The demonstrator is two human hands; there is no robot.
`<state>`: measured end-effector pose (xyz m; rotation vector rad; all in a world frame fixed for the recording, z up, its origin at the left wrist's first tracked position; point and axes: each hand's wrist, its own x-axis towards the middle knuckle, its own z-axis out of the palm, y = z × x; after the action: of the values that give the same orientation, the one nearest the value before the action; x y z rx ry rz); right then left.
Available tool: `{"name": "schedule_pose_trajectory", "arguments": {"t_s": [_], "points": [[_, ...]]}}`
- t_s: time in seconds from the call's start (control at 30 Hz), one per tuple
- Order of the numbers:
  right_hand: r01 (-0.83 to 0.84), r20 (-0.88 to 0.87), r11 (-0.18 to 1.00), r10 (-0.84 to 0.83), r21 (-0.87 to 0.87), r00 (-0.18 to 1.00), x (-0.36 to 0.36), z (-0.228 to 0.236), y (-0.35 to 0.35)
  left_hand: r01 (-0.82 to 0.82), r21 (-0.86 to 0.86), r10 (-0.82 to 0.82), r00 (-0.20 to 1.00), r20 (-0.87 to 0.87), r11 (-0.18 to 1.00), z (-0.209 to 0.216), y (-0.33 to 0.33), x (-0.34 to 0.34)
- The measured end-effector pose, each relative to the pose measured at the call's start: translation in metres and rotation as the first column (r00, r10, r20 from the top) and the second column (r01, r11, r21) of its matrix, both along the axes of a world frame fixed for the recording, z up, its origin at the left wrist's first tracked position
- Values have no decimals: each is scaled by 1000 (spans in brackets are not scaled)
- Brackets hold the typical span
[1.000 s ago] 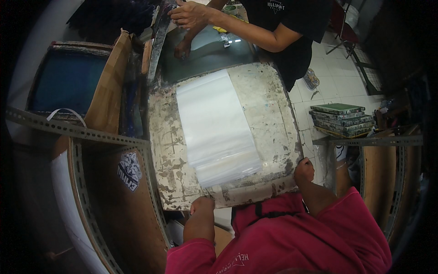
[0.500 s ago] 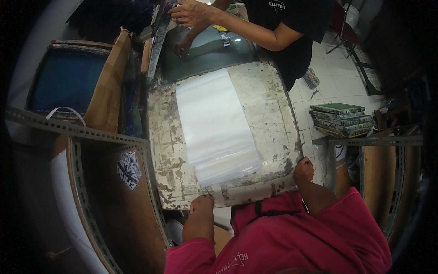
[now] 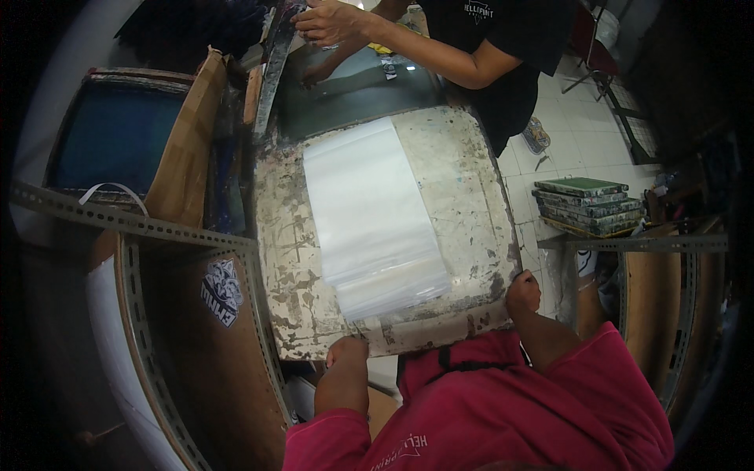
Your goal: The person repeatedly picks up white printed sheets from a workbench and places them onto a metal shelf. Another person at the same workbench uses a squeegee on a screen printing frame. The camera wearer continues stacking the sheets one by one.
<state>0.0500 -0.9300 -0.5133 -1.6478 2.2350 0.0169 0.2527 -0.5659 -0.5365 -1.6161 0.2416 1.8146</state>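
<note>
At the far left, a blue screen (image 3: 118,137) stands behind a perforated metal rail (image 3: 157,226). A cardboard sheet (image 3: 182,149) leans just right of the screen. Below the rail, a brown panel (image 3: 196,353) bears a black-and-white sticker (image 3: 223,292).

The left hand (image 3: 347,351) touches the near edge of the board (image 3: 467,204), left of the middle. Its fingers are curled; whether they grip the edge cannot be determined.

The white sheets (image 3: 373,200) lie flat on the board, set lengthwise and slightly askew. Their near end is partly transparent and points toward the person. Neither hand touches them.

Beyond the board, a co-worker's raised hand (image 3: 326,25) is at the upper end of a dark bar (image 3: 276,74); the other hand (image 3: 316,75) is over a dark pane (image 3: 361,98).

The right hand (image 3: 524,292) is at the board's near right corner, fingers curled; its grip is also indeterminable. Farther right, green-topped frames (image 3: 585,206) are stacked near a shelf (image 3: 652,314).
</note>
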Motion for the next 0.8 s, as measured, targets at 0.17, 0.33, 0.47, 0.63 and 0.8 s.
{"name": "schedule_pose_trajectory", "arguments": {"t_s": [0.17, 0.33, 0.47, 0.63, 0.8], "points": [[8, 2, 1000, -8, 19, 1000, -1, 2, 0, 143, -403, 5, 939, 344, 904, 55, -9, -15], [10, 7, 1000, -10, 12, 1000, 1, 4, 0, 139, -368, -11, 944, 329, 920, 38, -3, -12], [21, 21, 1000, -22, 12, 1000, 2, 6, 1, 134, -353, -15, 947, 321, 926, 31, -1, -11], [4, 17, 1000, -4, 17, 1000, 1, 8, 1, 125, -338, -16, 951, 310, 933, 27, 0, -11], [12, 5, 1000, -12, -22, 1000, 0, -1, 0, 126, -331, -19, 951, 308, 935, 24, 1, -11]]}}
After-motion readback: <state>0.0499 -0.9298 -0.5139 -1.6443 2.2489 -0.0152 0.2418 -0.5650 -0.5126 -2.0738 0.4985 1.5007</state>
